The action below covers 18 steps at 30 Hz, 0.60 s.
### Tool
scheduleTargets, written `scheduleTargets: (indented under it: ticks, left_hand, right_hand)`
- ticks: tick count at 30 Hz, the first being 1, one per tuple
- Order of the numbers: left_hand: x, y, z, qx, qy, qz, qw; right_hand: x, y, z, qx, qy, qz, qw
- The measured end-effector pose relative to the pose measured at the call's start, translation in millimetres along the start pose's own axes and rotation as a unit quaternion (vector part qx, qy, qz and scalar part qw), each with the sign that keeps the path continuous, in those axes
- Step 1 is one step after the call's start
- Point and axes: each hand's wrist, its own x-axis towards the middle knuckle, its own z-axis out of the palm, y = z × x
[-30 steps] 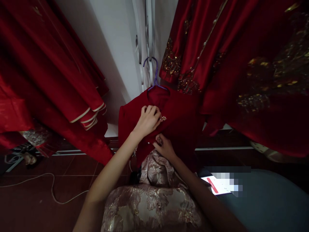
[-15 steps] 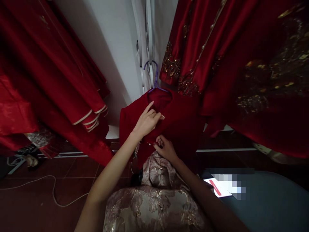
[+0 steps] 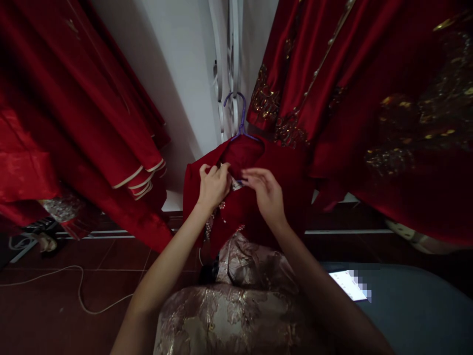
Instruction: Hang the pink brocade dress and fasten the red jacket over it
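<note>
A dark red garment (image 3: pixel 281 197) hangs in front of me on a purple hanger (image 3: pixel 241 116), hooked on a white rail on the wall. My left hand (image 3: pixel 212 187) pinches the red fabric beside the collar opening, fingers closed on it. My right hand (image 3: pixel 266 192) is level with it, fingers curled and pinching at a small shiny clasp (image 3: pixel 236 184) between the two hands. A strand of beads hangs below my left wrist. Under the red garment a gold and cream brocade skirt (image 3: pixel 229 305) spreads down toward me.
More red garments hang at the left (image 3: pixel 74 113) and, with gold embroidery, at the right (image 3: pixel 369 98). A grey rounded seat (image 3: pixel 414 310) at the lower right carries a lit phone (image 3: pixel 349 285). A white cable (image 3: pixel 79 291) lies on the dark red floor.
My right hand has risen from the garment's lower front to the collar, meeting the left. My left hand shifted slightly up and left and closed on the fabric.
</note>
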Motion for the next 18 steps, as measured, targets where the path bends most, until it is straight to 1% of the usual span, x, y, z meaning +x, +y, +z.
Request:
scheduleTargets:
  ticks: [1, 2, 3, 5, 8, 10, 11, 13, 14, 16, 18]
  left_hand:
    - [-1, 1, 1, 0.007, 0.017, -0.038, 0.999]
    - [-2, 2, 2, 0.015, 0.032, -0.076, 0.996]
    - [-3, 2, 3, 0.023, 0.043, -0.112, 0.993]
    - [-4, 0, 4, 0.033, 0.052, -0.171, 0.983]
    - [-2, -17, 2, 0.021, 0.039, -0.226, 0.973]
    - [-1, -40, -2, -0.015, 0.014, -0.246, 0.969]
    - [0, -53, -4, -0.041, -0.003, -0.255, 0.966]
    - [2, -81, -7, -0.087, -0.033, -0.286, 0.954]
    - [2, -94, -8, -0.106, -0.044, -0.304, 0.946]
    - [3, -116, -8, -0.155, -0.055, -0.324, 0.932]
    - [3, -129, -6, -0.213, -0.062, -0.34, 0.914]
  right_hand:
    - [10, -4, 5, -0.003, -0.014, 0.016, 1.0]
    - [18, -6, 9, -0.031, -0.011, 0.038, 0.999]
    - [24, -5, 12, -0.076, -0.003, 0.058, 0.995]
    - [31, 1, 11, -0.196, 0.041, 0.076, 0.977]
    - [37, 12, -8, -0.359, 0.108, 0.063, 0.925]
    - [46, 19, -30, -0.434, 0.123, 0.076, 0.889]
    - [51, 21, -43, -0.464, 0.119, 0.085, 0.874]
    - [65, 23, -67, -0.51, 0.097, 0.086, 0.85]
    - [72, 24, -78, -0.529, 0.072, 0.085, 0.841]
    - [86, 24, -97, -0.562, 0.007, 0.088, 0.822]
    - [98, 21, -110, -0.583, -0.068, 0.079, 0.806]
